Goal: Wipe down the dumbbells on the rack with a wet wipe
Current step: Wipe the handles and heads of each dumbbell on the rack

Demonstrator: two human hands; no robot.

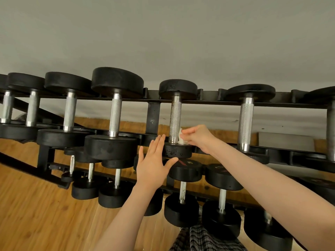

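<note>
While the right hand [196, 137] pinches a bunched white wet wipe [181, 137] against the lower end of a knurled steel handle [175, 120], the left hand [155, 160] lies flat w/ fingers straight, palm and thumb against the near black head [177, 151] of the same dumbbell, gripping nothing. Prob. reason: the bar sits loose in its cradle on the top tier of the rack [154, 115], so a flat hand on the head stops it rolling or sliding as the wipe rubs. Wipe sits right where handle meets head, a seam that likely collects grime; it's crumpled small, which suits working into the knurling. Head looks speckled/wet, far head [178, 88] too, so this one seems partly done.

Dumbbells rest crosswise on the rails, handles bridging the gap, heads hanging over front and back, which leaves each handle reachable all round. Bigger ones sit to the left [116, 113], another to the right [246, 120], lower tier [183, 189] below near the wood floor [36, 205]. Most of the rack prob. still to wipe.
</note>
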